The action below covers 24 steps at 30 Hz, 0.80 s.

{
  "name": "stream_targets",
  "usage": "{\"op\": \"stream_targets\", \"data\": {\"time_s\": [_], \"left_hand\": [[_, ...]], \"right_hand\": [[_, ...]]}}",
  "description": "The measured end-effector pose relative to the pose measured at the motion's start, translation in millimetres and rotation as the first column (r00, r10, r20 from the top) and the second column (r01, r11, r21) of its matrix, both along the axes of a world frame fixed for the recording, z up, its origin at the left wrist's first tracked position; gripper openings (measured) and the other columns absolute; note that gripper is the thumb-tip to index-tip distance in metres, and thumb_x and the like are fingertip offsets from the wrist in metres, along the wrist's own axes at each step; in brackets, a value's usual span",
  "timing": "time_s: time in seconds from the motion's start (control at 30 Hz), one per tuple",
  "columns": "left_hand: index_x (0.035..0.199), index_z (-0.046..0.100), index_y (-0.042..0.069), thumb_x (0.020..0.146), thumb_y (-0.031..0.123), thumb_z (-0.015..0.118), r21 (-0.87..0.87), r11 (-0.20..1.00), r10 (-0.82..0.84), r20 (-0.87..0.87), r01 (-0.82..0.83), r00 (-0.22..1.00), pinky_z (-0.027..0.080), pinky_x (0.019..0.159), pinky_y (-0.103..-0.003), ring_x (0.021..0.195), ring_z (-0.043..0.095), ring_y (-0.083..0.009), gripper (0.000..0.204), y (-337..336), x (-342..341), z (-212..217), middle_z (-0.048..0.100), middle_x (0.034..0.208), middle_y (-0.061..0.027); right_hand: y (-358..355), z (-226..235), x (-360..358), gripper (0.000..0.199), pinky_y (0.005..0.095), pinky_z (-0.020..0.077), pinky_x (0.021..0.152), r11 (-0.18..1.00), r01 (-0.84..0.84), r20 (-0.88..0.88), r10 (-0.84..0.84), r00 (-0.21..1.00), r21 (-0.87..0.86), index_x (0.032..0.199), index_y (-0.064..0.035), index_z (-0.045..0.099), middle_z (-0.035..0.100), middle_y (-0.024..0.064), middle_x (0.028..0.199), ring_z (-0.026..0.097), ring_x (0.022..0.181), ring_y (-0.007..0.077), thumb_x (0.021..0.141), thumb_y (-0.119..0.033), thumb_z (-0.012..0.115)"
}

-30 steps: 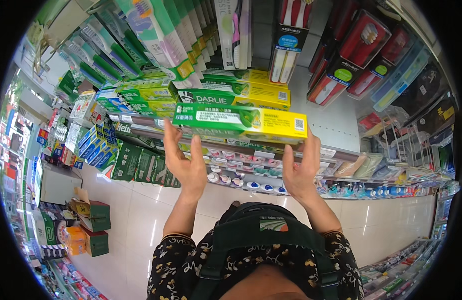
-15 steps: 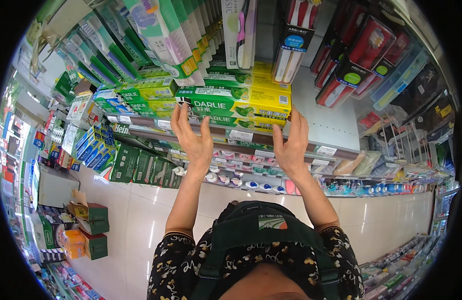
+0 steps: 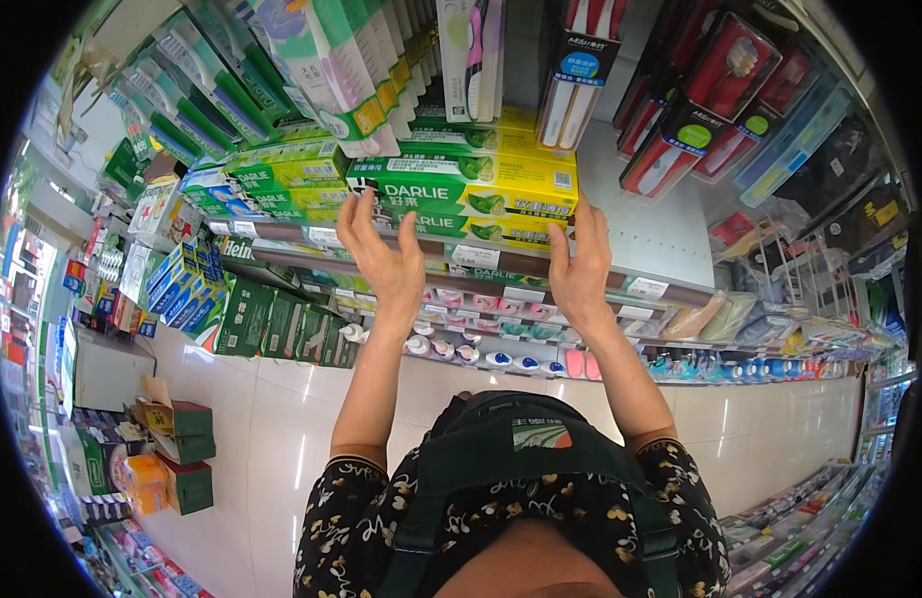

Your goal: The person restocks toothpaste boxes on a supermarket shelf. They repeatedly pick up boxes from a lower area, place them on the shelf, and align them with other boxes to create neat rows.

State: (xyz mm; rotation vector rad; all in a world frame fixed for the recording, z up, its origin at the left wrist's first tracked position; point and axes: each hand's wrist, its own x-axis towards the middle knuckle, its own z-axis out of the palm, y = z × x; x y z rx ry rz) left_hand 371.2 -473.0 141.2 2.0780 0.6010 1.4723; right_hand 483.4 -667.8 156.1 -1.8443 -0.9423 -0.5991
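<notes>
A stack of green and yellow toothpaste boxes (image 3: pixel 451 189) lies lengthwise on the shelf, its long printed faces toward me. At its left end my left hand (image 3: pixel 386 257) has its fingers stretched up against the front, with the thumb apart from them. My right hand (image 3: pixel 583 264) stands at the yellow right end, fingers extended along that side and the thumb near the front face. Both hands are open and frame the stack, neither wrapped round a box. More toothpaste boxes (image 3: pixel 282 181) sit directly to the left. Parts of the box ends are hidden behind my fingers.
Packaged toothbrushes (image 3: pixel 217 80) hang above the boxes, with red-packed ones (image 3: pixel 695 105) to the right. Price labels line the shelf edge (image 3: pixel 381 239). Bottles (image 3: pixel 511 361) stand on lower shelves. Cartons (image 3: pixel 187 434) rest on the tiled floor at left.
My view has shifted slightly, so the shelf sits a little higher in the picture. Both hands stay at the ends of the stack, with the boxes in place between them.
</notes>
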Motion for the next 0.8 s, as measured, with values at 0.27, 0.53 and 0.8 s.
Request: {"op": "stream_targets", "data": {"time_s": [0.27, 0.53, 0.8], "left_hand": [[0.133, 0.050, 0.002, 0.083, 0.002, 0.073, 0.055, 0.998, 0.023, 0.066, -0.027, 0.998, 0.044, 0.093, -0.039, 0.114, 0.049, -0.0307, 0.056, 5.6, 0.9, 0.0, 0.045, 0.132, -0.0187], [0.136, 0.046, -0.003, 0.086, 0.003, 0.068, -0.106, 0.993, -0.031, 0.163, 0.048, 0.986, 0.041, 0.099, -0.040, 0.112, 0.051, -0.0293, 0.054, 2.1, -1.9, 5.8, 0.051, 0.122, -0.0185], [0.138, 0.047, -0.006, 0.097, 0.003, 0.053, -0.252, 0.922, -0.261, 0.163, 0.295, 0.952, 0.040, 0.099, -0.031, 0.110, 0.050, -0.0179, 0.043, -59.7, -49.1, 24.4, 0.050, 0.122, -0.0115]], "right_hand": [[-2.0, 4.4, -3.0, 0.049, 0.0419, 0.0493, 0.084, 0.999, -0.032, -0.129, 0.036, 0.991, 0.032, 0.137, 0.0054, 0.048, 0.057, 0.0231, 0.111, 0.058, 0.098, 0.0370, 0.089, 0.003, 0.061], [-3.8, 5.8, -8.7, 0.051, 0.0465, 0.0423, 0.092, 0.999, 0.034, 0.131, -0.039, 0.991, 0.041, 0.134, 0.0125, 0.044, 0.056, 0.0260, 0.116, 0.052, 0.105, 0.0406, 0.087, 0.001, 0.060], [-66.1, 16.6, -33.4, 0.041, 0.0399, 0.0457, 0.079, 0.981, 0.153, 0.021, -0.156, 0.987, 0.115, 0.124, 0.0075, 0.054, 0.060, 0.0222, 0.110, 0.056, 0.093, 0.0335, 0.085, -0.001, 0.062]]}}
